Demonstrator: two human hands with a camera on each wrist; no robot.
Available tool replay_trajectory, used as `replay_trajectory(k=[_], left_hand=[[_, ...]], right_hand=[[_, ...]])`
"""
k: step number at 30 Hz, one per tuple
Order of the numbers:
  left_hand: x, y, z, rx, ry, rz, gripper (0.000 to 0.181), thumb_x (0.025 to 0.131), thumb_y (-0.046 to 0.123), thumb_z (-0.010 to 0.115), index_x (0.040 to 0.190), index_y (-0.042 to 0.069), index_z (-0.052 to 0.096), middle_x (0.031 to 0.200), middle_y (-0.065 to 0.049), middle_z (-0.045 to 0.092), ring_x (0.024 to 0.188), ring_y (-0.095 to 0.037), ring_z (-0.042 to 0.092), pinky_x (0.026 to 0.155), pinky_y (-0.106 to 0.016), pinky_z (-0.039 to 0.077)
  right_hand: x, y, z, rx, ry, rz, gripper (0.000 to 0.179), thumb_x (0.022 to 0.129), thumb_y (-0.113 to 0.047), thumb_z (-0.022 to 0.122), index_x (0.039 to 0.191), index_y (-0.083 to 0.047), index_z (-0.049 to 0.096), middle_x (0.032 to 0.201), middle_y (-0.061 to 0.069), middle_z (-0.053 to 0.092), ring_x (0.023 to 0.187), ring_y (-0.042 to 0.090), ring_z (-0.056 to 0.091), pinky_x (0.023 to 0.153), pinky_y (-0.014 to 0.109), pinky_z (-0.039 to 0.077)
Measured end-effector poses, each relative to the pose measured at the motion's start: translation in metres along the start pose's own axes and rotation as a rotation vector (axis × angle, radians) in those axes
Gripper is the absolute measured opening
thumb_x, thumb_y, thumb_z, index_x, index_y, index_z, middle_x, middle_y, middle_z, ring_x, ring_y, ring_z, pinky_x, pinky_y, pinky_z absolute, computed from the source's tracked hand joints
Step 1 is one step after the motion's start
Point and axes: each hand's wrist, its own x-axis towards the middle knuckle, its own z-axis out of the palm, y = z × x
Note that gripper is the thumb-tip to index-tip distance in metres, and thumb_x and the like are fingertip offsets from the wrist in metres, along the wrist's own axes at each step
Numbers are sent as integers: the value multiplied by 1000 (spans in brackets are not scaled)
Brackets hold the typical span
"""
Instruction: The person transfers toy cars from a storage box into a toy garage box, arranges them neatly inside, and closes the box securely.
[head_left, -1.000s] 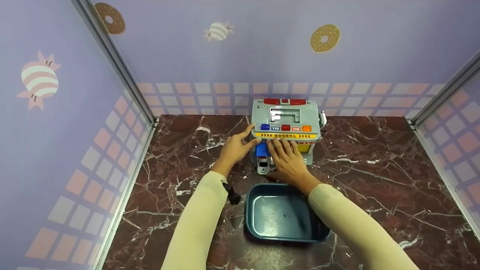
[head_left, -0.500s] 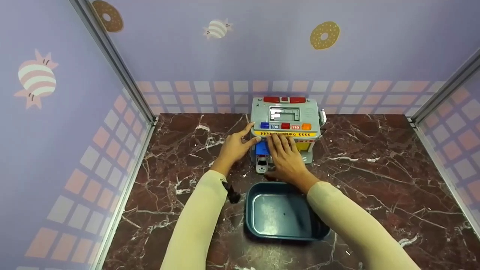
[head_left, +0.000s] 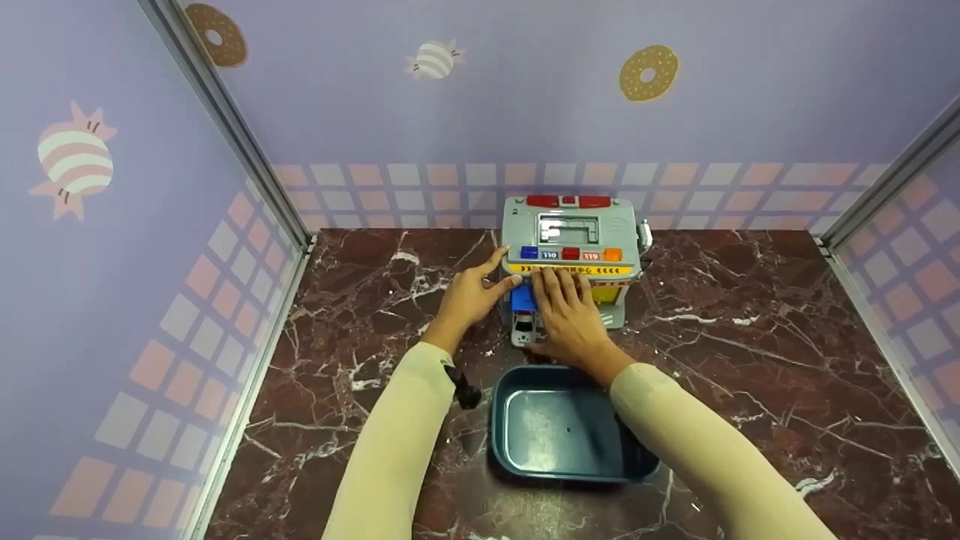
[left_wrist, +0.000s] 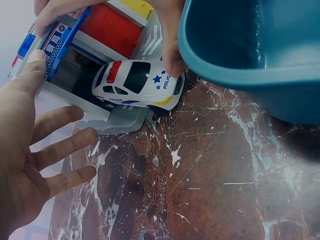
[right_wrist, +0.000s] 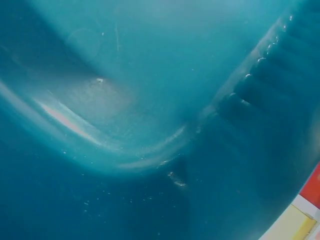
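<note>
A white toy police car (left_wrist: 145, 85) with a red light bar sits partly inside the doorway under a raised blue door (head_left: 523, 298) of a grey toy emergency station (head_left: 615, 225). My left hand (head_left: 469, 296) rests at the station's front left corner, its thumb touching near the blue door and other fingers spread. My right hand (head_left: 574, 319) lies over the station's front, fingers extended to the yellow roof strip. In the left wrist view its thumb (left_wrist: 174, 66) touches the car's front end. Neither hand shows in the right wrist view.
A dark teal tub (head_left: 574, 478) stands just in front of the station, below my right wrist. Next to the blue door is a red door (left_wrist: 111, 31). The station stands on a marbled table (head_left: 375, 300) near the purple back wall (head_left: 525, 90); side walls flank the table.
My right fingers have shifted slightly upward onto the yellow strip and hand moved a little left. The car sits marginally farther in. My left hand stays in place.
</note>
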Motion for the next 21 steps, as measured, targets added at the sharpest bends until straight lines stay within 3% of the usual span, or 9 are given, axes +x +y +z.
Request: replay_trajectory(k=[3,9,15,21], left_hand=[[0,0,1,-11,-2,-7,76,102,69,66,169,43,42,146,-21,72,127,-38,75,115,-57,54],[0,0,1,8,2,-1,75,102,69,66,169,44,42,130,-20,80,113,-31,79,111,-55,57],[0,0,0,8,2,12,74,103,68,66,169,44,43,138,-19,77,123,-32,78,112,-56,56],[0,-1,1,13,-2,5,73,103,69,65,168,46,43,135,-15,79,118,-29,80,109,-55,58]], right_hand=[[1,0,0,15,-6,4,138,81,-78,85,175,-2,19,175,23,32,159,44,35,131,65,30],[5,0,-1,25,17,15,129,84,-71,87,172,0,25,170,25,38,154,46,41,129,67,34],[9,0,-1,30,26,26,123,85,-69,88,170,-2,31,167,24,40,150,45,42,127,67,36],[12,3,1,3,60,25,114,86,-68,87,167,-4,37,164,22,45,145,44,46,125,66,39]])
